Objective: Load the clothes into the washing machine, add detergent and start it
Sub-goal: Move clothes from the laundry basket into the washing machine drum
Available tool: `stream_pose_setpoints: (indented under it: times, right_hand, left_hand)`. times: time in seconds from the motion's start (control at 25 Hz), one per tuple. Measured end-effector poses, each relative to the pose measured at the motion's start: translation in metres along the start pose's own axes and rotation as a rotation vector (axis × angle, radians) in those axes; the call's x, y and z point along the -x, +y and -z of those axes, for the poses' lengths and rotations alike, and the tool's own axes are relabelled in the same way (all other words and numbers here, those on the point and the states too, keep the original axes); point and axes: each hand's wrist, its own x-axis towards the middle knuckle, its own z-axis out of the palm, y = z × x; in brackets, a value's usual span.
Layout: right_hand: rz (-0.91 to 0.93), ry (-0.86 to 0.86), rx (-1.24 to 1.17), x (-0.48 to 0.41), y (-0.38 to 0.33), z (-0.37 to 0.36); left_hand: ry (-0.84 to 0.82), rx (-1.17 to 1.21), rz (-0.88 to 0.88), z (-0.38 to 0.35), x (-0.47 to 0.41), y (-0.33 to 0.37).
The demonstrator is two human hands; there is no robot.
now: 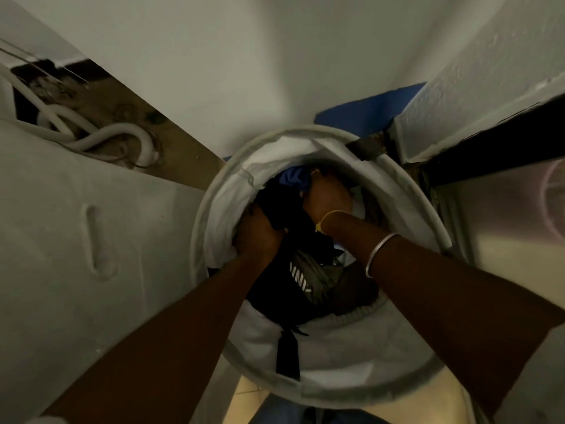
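Note:
A round white laundry hamper (333,359) stands below me, filled with dark clothes. Both my hands reach down into it. My left hand (260,234) grips a bunch of black cloth (281,209) at the hamper's left inner side. My right hand (327,197) is curled into the pile further in, holding dark and blue fabric (295,179). A black garment with white lettering (287,283) and an olive piece (321,276) lie between my forearms. The white washing machine (61,240) stands at the left.
Grey hoses (101,139) coil behind the machine at the upper left. A white wall (244,56) rises ahead, with a blue strip (360,111) at its base. A dark door frame (489,145) and textured wall close the right side. Beige floor tile (244,396) shows below.

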Motion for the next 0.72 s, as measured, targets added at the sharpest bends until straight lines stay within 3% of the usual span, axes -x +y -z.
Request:
stream_pose_setpoints:
  times: [0.16,0.24,0.32,0.56,0.72]
  right_hand:
    - [0.025,0.007,0.068,0.018,0.002,0.014]
    - [0.040,0.012,0.040,0.037,-0.002,0.032]
    - [0.035,-0.012,-0.129,0.063,-0.007,0.052]
    - [-0.056,0.136,-0.612,0.150,-0.028,0.117]
    - [-0.058,0.283,-0.793,0.197,-0.044,0.188]
  left_hand:
    - [0.041,-0.006,-0.066,0.009,0.017,0.003]
    - [0.028,0.105,-0.098,0.014,0.034,0.003]
    - [0.014,0.274,-0.039,0.026,0.064,0.003]
    - [0.301,0.696,0.212,0.083,0.153,0.025]
    - [0.401,0.870,0.176,0.133,0.206,0.057]
